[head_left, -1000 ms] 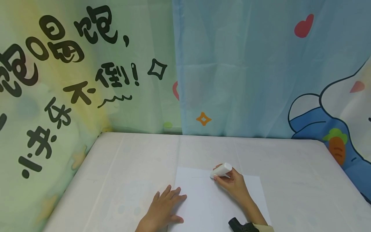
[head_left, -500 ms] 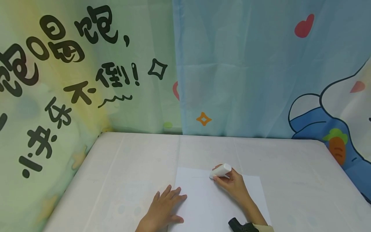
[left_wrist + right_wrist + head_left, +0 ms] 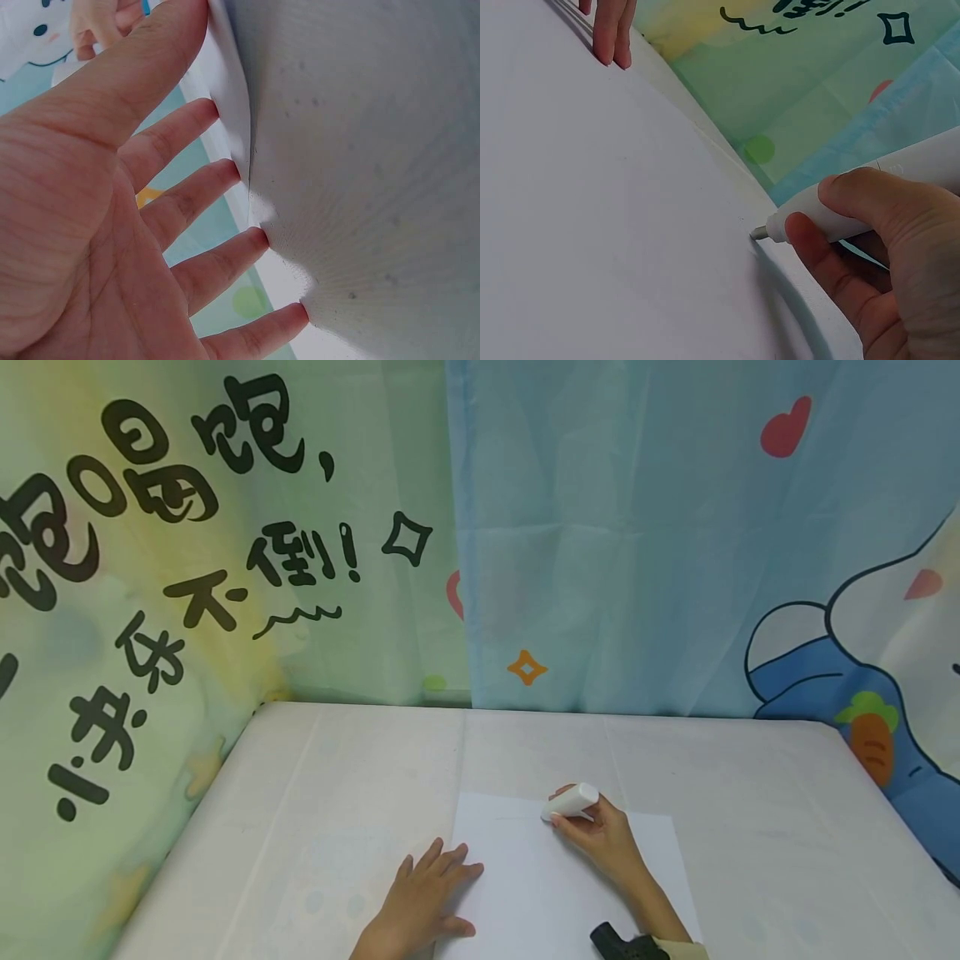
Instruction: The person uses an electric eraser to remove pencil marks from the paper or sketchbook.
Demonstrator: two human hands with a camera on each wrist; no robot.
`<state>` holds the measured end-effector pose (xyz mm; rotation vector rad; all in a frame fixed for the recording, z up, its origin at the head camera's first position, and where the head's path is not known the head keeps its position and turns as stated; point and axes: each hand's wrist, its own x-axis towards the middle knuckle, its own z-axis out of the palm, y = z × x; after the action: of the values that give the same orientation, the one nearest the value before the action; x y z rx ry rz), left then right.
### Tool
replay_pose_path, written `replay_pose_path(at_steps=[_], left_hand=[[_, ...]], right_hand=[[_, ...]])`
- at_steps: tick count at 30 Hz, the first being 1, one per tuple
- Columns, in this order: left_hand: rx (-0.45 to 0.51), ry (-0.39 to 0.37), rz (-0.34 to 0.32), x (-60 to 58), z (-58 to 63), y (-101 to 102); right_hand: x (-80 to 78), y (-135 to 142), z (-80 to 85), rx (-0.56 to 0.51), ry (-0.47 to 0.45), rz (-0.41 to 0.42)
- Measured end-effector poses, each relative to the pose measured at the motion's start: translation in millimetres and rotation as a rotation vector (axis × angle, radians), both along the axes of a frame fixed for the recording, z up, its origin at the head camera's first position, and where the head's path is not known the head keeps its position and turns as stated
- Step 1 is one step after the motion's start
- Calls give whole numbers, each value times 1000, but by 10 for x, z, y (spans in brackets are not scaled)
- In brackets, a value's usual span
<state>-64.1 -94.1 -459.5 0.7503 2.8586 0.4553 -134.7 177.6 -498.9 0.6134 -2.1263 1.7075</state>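
A sheet of white paper (image 3: 517,877) lies on the white-covered table. My right hand (image 3: 600,831) pinches a thick white pen-shaped tool (image 3: 572,801) between thumb and fingers over the far part of the sheet. In the right wrist view its narrow grey tip (image 3: 759,233) points down at the paper, right at the surface. A faint line (image 3: 502,817) runs on the sheet to the left of the tool. Fingers spread, my left hand (image 3: 423,897) rests at the paper's left edge; in the left wrist view its fingertips (image 3: 255,238) press down along that edge.
The table (image 3: 360,760) ends at a blue curtain (image 3: 675,568) behind and a green printed curtain (image 3: 360,635) at the left. A black strap-like device (image 3: 628,943) sits at my right wrist, beside a pale sleeve (image 3: 684,950).
My right hand and the white pen-shaped tool have shifted very slightly to the left. The left hand has stayed in place.
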Motion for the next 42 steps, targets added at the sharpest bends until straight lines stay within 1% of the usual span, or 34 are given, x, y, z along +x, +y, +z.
replay_pose_path(at_steps=[9, 19, 29, 42], left_hand=[[-10, -4, 0, -3, 7, 3], [-13, 15, -7, -2, -8, -5], [-23, 19, -6, -3, -14, 0], [-1, 19, -1, -1, -29, 3]], right_hand=[[-5, 5, -10, -2, -8, -11], [1, 0, 1, -15, 5, -40], [9, 0, 2, -15, 22, -37], [-6, 5, -6, 8, -2, -28]])
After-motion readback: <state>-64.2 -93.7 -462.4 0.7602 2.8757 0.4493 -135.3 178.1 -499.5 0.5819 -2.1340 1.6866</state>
